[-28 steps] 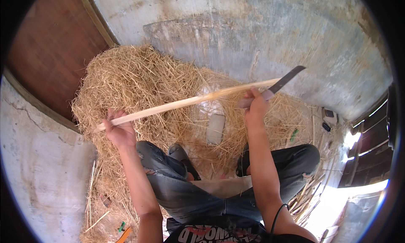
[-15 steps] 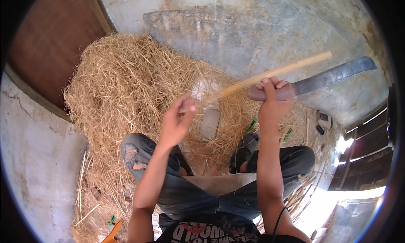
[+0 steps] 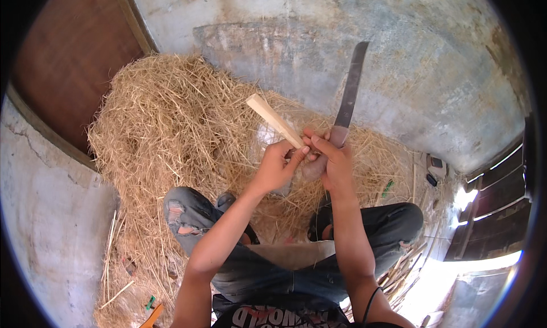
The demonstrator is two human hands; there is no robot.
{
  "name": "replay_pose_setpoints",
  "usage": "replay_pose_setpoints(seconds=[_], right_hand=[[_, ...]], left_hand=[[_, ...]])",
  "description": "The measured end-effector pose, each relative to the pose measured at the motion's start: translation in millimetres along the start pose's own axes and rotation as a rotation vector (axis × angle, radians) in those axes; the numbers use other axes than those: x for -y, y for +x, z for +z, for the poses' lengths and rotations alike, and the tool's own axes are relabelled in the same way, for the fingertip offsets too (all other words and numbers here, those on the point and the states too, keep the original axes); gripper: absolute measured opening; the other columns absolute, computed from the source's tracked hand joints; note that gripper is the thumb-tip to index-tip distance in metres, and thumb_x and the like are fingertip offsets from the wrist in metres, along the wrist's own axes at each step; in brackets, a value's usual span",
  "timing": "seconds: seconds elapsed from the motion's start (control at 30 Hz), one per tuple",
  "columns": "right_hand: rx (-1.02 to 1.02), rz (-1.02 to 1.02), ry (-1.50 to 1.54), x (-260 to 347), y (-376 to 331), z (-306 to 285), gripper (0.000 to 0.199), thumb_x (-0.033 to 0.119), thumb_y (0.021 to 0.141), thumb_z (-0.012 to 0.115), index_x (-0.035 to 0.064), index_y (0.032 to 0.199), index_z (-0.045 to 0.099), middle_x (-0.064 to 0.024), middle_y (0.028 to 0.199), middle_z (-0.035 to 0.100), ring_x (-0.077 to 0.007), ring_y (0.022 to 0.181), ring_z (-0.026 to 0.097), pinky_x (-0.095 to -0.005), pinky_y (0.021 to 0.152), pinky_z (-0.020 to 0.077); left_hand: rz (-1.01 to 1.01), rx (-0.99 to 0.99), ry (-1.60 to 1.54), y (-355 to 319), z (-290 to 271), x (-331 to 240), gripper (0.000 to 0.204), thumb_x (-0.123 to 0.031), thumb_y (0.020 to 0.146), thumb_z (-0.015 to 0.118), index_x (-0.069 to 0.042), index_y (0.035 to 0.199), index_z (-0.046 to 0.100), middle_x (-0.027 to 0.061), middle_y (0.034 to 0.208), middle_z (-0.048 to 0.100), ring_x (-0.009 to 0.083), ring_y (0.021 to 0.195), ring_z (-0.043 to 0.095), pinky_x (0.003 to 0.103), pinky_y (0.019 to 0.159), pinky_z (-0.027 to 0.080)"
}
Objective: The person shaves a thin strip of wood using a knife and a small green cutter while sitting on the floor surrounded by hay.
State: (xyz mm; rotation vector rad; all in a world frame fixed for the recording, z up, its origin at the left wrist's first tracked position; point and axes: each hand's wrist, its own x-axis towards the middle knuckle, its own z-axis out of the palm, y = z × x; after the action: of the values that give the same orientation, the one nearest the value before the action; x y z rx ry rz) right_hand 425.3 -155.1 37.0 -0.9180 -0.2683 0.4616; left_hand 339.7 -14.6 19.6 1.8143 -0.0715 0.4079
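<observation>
My left hand (image 3: 277, 167) grips the near end of a pale wooden strip (image 3: 273, 119) that points up and to the left, away from me. My right hand (image 3: 329, 158) is closed around the handle of a long dark knife (image 3: 350, 87), whose blade stands nearly upright toward the wall. The two hands touch each other at the centre of the view, above my knees. Part of the strip's lower end is hidden behind my fingers.
A big heap of dry straw (image 3: 165, 123) lies on the floor in front of my legs. A grey concrete wall (image 3: 399, 54) curves behind it. A brown door panel (image 3: 62, 60) stands at upper left. Thin sticks (image 3: 407, 268) lie by my right knee.
The long strip was held wide apart and nearly level. My left hand slid along it to meet the right, and the knife swung from sideways to upright.
</observation>
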Motion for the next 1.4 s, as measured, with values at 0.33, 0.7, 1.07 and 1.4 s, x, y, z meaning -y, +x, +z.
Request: replay_pose_setpoints(seconds=[0.33, 0.7, 1.07, 1.4], right_hand=[[-0.073, -0.125, -0.238, 40, -39, -11, 0.019, 0.000, 0.088, 0.068, 0.0036, 0.097, 0.052, -0.0215, 0.107, 0.072, -0.0191, 0.073, 0.072, -0.0280, 0.062, 0.0531], [-0.173, 0.247, -0.442, -77, -69, -67, 0.017, 0.007, 0.091, 0.073, 0.0016, 0.095, 0.057, -0.0101, 0.082, 0.069, -0.0126, 0.059, 0.066, -0.0243, 0.044, 0.0453], [-0.142, -0.217, -0.278, -52, -25, 6, 0.045, 0.043, 0.107, 0.048, 0.0062, 0.082, 0.049, -0.0017, 0.062, 0.049, -0.0105, 0.047, 0.049, -0.0260, 0.043, 0.0406], [-0.224, 0.514, -0.928, -300, -80, -171, 0.059, 0.056, 0.102, 0.052, 0.0016, 0.077, 0.055, -0.0083, 0.058, 0.049, -0.0254, 0.050, 0.054, -0.0398, 0.053, 0.0450]], left_hand=[[0.347, -0.931, -0.270, 22, -69, -52, 0.025, -0.021, 0.110, 0.043, -0.002, 0.122, 0.054, 0.0060, 0.081, 0.064, 0.0114, 0.064, 0.063, 0.026, 0.058, 0.054], [0.280, -0.993, -0.091, 44, -53, 14, 0.027, -0.027, 0.109, 0.047, -0.003, 0.112, 0.057, -0.0025, 0.073, 0.044, 0.0060, 0.061, 0.039, 0.023, 0.055, 0.034], [0.213, -0.853, -0.005, 90, -58, 44, 0.042, -0.043, 0.111, 0.038, -0.006, 0.099, 0.053, -0.0009, 0.076, 0.043, 0.0099, 0.067, 0.041, 0.026, 0.062, 0.036], [0.292, -0.918, 0.191, 117, -57, 51, 0.043, -0.043, 0.111, 0.035, -0.005, 0.096, 0.048, 0.0011, 0.069, 0.044, 0.0116, 0.060, 0.040, 0.031, 0.056, 0.035]])
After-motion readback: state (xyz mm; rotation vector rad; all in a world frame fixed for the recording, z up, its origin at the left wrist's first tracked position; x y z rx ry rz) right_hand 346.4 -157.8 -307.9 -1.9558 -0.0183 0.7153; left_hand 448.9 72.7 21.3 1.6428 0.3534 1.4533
